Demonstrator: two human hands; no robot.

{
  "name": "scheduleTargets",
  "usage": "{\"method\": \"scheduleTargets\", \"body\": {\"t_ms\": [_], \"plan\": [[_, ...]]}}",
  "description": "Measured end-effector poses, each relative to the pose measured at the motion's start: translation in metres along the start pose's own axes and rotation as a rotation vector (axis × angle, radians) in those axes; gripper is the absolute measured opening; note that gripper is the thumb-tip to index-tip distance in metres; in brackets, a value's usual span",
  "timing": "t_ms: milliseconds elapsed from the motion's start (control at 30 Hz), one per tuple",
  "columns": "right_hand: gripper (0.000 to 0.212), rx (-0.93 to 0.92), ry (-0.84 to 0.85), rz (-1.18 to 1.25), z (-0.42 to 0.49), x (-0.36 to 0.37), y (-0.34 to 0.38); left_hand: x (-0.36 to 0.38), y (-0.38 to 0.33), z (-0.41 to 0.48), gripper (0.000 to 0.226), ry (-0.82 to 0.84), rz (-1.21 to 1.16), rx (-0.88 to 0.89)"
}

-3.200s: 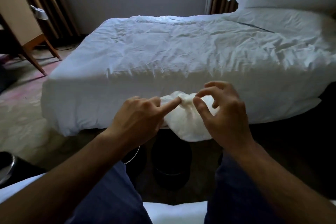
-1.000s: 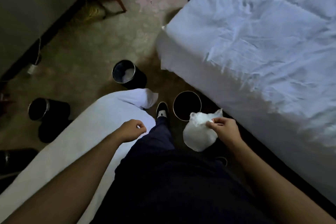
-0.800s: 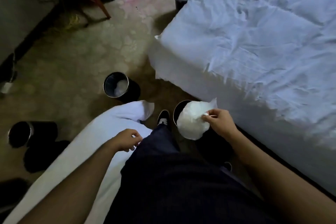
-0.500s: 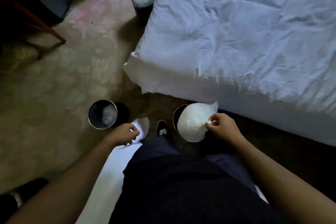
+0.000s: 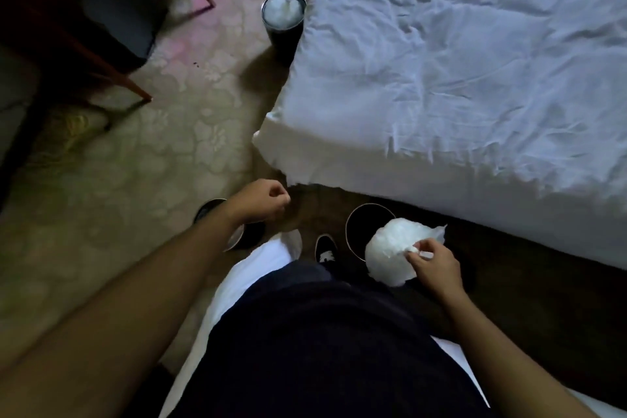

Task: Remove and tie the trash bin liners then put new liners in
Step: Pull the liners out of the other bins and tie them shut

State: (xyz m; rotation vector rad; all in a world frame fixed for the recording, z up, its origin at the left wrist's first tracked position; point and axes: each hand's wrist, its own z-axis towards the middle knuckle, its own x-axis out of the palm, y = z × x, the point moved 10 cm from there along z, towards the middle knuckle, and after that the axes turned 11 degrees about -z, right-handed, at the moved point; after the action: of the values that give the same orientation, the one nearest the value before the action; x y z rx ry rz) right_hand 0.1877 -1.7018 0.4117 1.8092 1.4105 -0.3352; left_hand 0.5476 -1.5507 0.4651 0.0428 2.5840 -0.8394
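My right hand (image 5: 432,263) pinches the knotted top of a full white trash liner (image 5: 390,254), which hangs just right of an empty dark bin (image 5: 361,217) on the floor by my shoe. My left hand (image 5: 263,202) hovers with fingers curled and holds nothing, above a second dark bin (image 5: 237,237) that my forearm partly hides. A third bin (image 5: 283,15) with a white liner inside stands at the bed's far corner.
A white-sheeted bed (image 5: 458,71) fills the right side. Wooden chair legs (image 5: 135,88) and dark furniture stand at the upper left. Patterned carpet (image 5: 163,153) lies between them. White bedding (image 5: 258,268) lies under my legs.
The view swung down from the bed to the floor. My right hand kept the tied liner and carried it beside the empty bin; my left hand let go and moved forward over the second bin.
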Motion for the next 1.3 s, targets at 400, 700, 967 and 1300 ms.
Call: {"method": "scheduleTargets", "body": {"t_ms": [400,700,967,1300], "plan": [[0.011,-0.419,0.251,-0.040,0.011,0.097,0.228,-0.068,0.198,-0.084,0.018,-0.290,-0.066,-0.259],[0.009,-0.546,0.146,-0.184,0.018,0.128,0.372,-0.157,0.270,-0.032,0.026,-0.107,-0.068,-0.251],[0.010,-0.454,0.043,-0.146,0.027,0.134,0.437,-0.251,0.261,0.008,0.020,-0.145,-0.132,-0.183],[0.007,-0.514,0.196,-0.194,0.067,0.191,0.541,-0.280,0.317,0.009,0.023,-0.227,-0.386,-0.301]]}}
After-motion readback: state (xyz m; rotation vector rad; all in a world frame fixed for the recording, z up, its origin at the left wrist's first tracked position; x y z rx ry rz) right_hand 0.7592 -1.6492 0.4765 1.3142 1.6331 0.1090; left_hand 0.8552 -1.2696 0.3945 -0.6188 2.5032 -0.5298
